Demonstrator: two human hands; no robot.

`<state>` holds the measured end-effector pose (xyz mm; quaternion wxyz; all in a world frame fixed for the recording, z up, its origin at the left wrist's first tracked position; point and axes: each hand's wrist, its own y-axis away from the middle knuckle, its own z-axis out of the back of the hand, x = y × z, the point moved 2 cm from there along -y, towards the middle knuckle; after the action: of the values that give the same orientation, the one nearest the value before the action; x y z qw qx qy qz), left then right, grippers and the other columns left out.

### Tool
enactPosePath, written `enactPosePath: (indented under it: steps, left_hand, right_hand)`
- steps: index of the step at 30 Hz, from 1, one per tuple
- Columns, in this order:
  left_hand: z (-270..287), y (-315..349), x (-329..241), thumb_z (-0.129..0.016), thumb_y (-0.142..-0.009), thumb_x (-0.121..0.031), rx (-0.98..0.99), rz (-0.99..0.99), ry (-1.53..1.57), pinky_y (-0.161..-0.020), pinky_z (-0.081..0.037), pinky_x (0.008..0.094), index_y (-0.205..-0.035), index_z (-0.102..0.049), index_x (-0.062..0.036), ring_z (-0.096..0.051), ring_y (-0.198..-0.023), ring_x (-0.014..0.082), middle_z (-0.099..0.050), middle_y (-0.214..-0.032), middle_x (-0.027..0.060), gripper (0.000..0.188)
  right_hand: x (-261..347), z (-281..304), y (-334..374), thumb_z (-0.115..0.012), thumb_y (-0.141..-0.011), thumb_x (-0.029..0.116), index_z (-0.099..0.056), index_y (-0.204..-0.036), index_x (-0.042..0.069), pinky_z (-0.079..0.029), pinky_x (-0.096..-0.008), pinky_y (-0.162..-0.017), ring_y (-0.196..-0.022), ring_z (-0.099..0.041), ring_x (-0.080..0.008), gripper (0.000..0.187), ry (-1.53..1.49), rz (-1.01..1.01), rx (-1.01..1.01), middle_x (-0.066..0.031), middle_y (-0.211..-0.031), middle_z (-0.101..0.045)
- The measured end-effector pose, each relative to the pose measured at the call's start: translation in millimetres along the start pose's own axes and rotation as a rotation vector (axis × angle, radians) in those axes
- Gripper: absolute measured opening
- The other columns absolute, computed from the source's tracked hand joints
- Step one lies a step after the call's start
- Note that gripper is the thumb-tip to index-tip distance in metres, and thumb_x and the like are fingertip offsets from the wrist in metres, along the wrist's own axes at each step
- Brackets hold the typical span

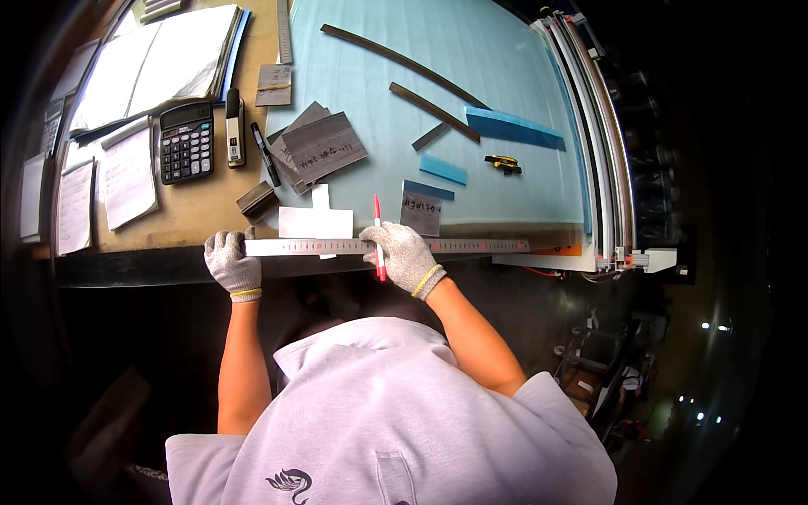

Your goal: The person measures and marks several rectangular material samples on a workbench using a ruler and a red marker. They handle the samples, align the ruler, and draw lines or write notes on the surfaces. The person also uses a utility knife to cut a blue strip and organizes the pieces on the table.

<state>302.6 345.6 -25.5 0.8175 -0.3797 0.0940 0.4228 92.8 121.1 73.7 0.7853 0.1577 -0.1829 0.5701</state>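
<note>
A long metal ruler lies level along the near edge of the table. At its left end, my left hand in a grey knit glove is closed around the tip. My right hand, gloved alike, is closed over the ruler near its middle and also holds a red and white marker pen upright between its fingers. Just behind the ruler sits a white T-shaped card or sheet, part of it showing below the ruler. Beyond my right hand is a grey square plate with handwriting.
Blue film covers the work surface; on it lie grey plates, brown strips, blue strips and a yellow-black cutter. Left are a calculator, a stapler, a black marker and papers. Rollers edge the right.
</note>
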Motion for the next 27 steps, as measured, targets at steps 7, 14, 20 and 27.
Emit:
enactPosePath:
  steps: [7,14,20,27]
  left_hand:
    - [-0.4,0.9,0.0,-0.082,-0.081,-0.018,0.001,-0.019,0.01,-0.074,-0.047,0.0464,-0.071,-0.062,-0.008,-0.059,-0.078,0.035,-0.059,-0.075,0.0108,0.025]
    - [-1.4,3.6,0.8,-0.083,-0.078,-0.02,0.027,0.026,-0.014,-0.075,-0.048,0.0466,-0.071,-0.064,-0.0091,-0.061,-0.083,0.0342,-0.062,-0.079,0.009,0.023]
    - [-0.6,2.8,-0.9,-0.082,-0.079,-0.018,0.016,0.024,-0.014,-0.076,-0.047,0.0461,-0.072,-0.062,-0.0095,-0.06,-0.083,0.0345,-0.061,-0.079,0.009,0.023]
    - [4.9,-2.3,-1.8,-0.08,-0.077,-0.019,0.002,0.026,-0.003,-0.075,-0.046,0.0469,-0.07,-0.061,-0.0105,-0.061,-0.086,0.0349,-0.06,-0.079,0.0108,0.022]
  right_hand:
    - [4.2,-2.1,5.7,-0.078,-0.082,0.016,-0.069,-0.111,0.007,-0.054,-0.0461,-0.088,-0.097,-0.067,-0.0371,0.032,-0.085,-0.068,0.019,-0.0146,-0.1,-0.069]
    - [4.6,0.0,1.4,-0.078,-0.082,0.02,-0.068,-0.108,0.009,-0.053,-0.0473,-0.087,-0.095,-0.067,-0.0366,0.03,-0.06,-0.056,0.018,-0.0144,-0.097,-0.068]
    - [4.9,0.2,-2.2,-0.078,-0.082,0.021,-0.067,-0.109,0.01,-0.052,-0.0478,-0.087,-0.095,-0.066,-0.0367,0.031,-0.066,-0.086,0.065,-0.0145,-0.094,-0.066]
    - [5.0,-1.2,-9.7,-0.079,-0.082,0.021,-0.066,-0.104,0.009,-0.051,-0.0493,-0.084,-0.096,-0.065,-0.0385,0.029,-0.099,-0.047,0.041,-0.0151,-0.094,-0.066]
